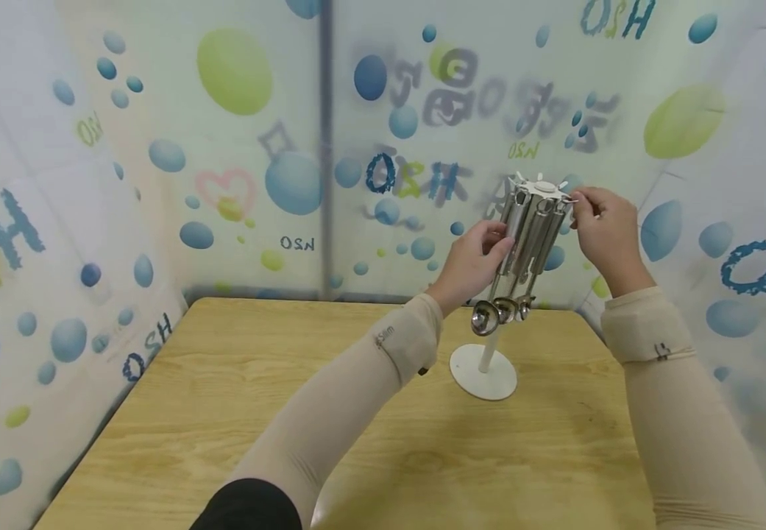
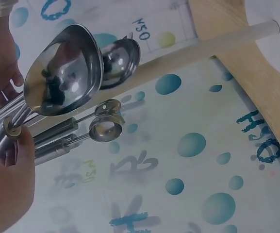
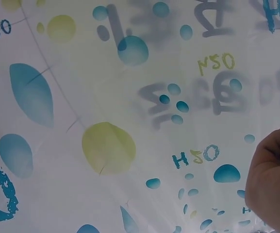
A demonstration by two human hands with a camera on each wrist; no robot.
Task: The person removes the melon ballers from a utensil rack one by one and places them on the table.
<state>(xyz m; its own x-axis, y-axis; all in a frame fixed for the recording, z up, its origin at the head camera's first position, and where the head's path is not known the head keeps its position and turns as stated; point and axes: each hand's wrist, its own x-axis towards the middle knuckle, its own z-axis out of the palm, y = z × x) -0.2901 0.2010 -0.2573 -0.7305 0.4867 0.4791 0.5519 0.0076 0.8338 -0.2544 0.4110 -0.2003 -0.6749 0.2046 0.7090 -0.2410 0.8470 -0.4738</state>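
Above the wood-grained worktop (image 1: 224, 412), our left grip (image 1: 469, 261) holds glossy, round-bowled metal utensils (image 1: 535, 235) on a slim white stand (image 1: 472, 379); our right grip (image 1: 608, 232) pinches one's upper end. Leftward, broad wood gives us room.

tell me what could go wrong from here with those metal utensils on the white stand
With the left hand and right hand both working high up, the white stand might tip on its thin pole. The metal utensils hang close together, so moving one could knock a neighbour loose. The right hand has only its fingertips near the top, so its hold might slip.
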